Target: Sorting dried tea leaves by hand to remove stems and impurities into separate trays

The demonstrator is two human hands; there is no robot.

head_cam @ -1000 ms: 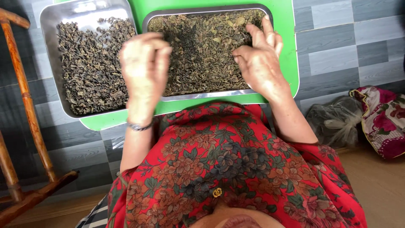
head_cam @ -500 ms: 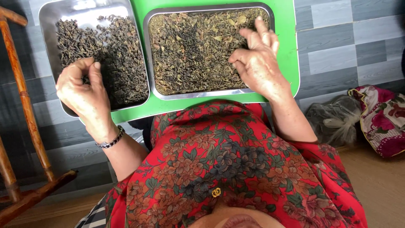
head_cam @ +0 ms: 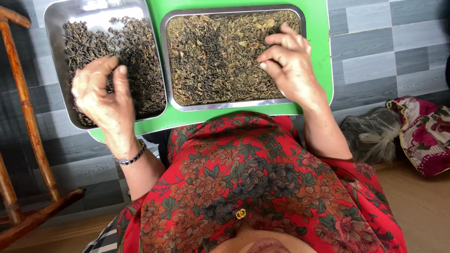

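Home floor workspace, grey tile-pattern flooring (head_cam: 375,51), wooden chair frame (head_cam: 26,117), floral cloth bundle (head_cam: 424,136)

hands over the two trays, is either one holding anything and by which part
Cannot be told: the left hand is curled over the left tray's dark leaves, and the right hand has fingertips pinched over the right tray's leaves.

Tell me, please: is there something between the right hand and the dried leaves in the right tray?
Nothing visible stands between them. The right hand is over the right tray, its fingertips at the dried leaves. The left hand is apart, over the left tray.
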